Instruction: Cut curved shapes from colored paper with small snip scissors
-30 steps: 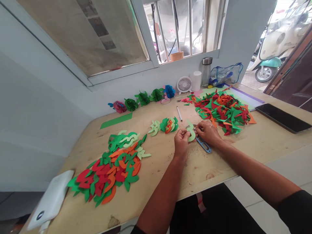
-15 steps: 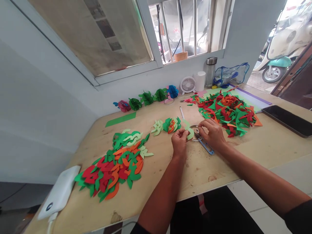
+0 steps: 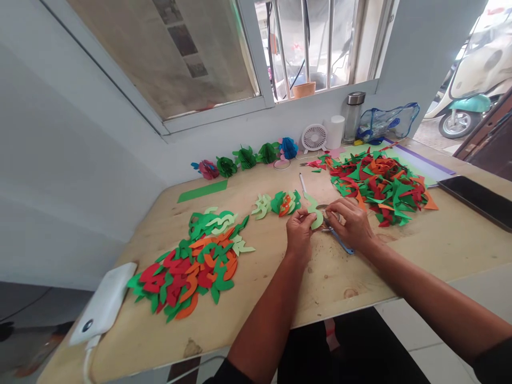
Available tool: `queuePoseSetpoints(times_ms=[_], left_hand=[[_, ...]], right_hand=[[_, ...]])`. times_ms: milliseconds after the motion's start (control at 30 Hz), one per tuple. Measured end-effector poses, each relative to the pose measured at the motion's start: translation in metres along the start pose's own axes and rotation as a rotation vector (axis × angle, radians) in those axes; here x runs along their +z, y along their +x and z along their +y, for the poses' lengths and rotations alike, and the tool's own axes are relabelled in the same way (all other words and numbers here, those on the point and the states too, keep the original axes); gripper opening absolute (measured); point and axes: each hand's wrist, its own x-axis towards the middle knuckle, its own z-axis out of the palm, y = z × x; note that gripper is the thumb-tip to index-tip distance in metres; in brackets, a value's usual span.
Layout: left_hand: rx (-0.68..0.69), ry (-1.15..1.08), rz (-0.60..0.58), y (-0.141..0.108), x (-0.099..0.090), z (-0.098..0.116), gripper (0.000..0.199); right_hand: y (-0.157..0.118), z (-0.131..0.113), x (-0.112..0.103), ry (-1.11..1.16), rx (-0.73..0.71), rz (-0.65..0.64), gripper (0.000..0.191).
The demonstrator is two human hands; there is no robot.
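Observation:
My left hand (image 3: 299, 230) pinches a light green curvy paper cutout (image 3: 317, 218) between thumb and fingers, above the table. Close on its right, my right hand (image 3: 352, 224) is closed, its fingertips at the dark upper end of blue-handled thread snips (image 3: 343, 244), whose handle slants down below the palm. Partly hidden behind both hands is a round, pale-rimmed dish or ring (image 3: 334, 212). A green and orange bundle of paper cutouts (image 3: 285, 204) and a light green paper bundle (image 3: 262, 206) lie left of my left hand.
A heap of paper cutouts (image 3: 192, 272) spreads at the left, and paper scraps (image 3: 384, 181) pile at the right. Along the wall stand paper ornaments (image 3: 245, 158), a small fan (image 3: 314, 138) and a glass bottle (image 3: 353, 120). A phone (image 3: 478, 202) and a power bank (image 3: 104, 304) lie near the edges.
The snips have turned to show a narrower side, with my right fingers now lower at their upper end. The light green cutout has tilted slightly in my left hand. The view has shifted a little.

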Motion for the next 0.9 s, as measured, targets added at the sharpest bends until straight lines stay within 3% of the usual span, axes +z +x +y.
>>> queuePoseSetpoints(times_ms=[200, 533, 900], left_hand=[[-0.12, -0.097, -0.211, -0.003, -0.004, 0.01, 0.037], [-0.204, -0.134, -0.371, -0.004, -0.008, 0.014, 0.019], [-0.169, -0.081, -0.359, -0.004, -0.008, 0.014, 0.015]], right_hand=[[-0.001, 0.001, 0.0, -0.003, 0.017, -0.007, 0.014], [0.001, -0.001, -0.002, 0.106, -0.042, -0.013, 0.012], [0.001, 0.001, -0.003, 0.14, -0.087, -0.024, 0.011]])
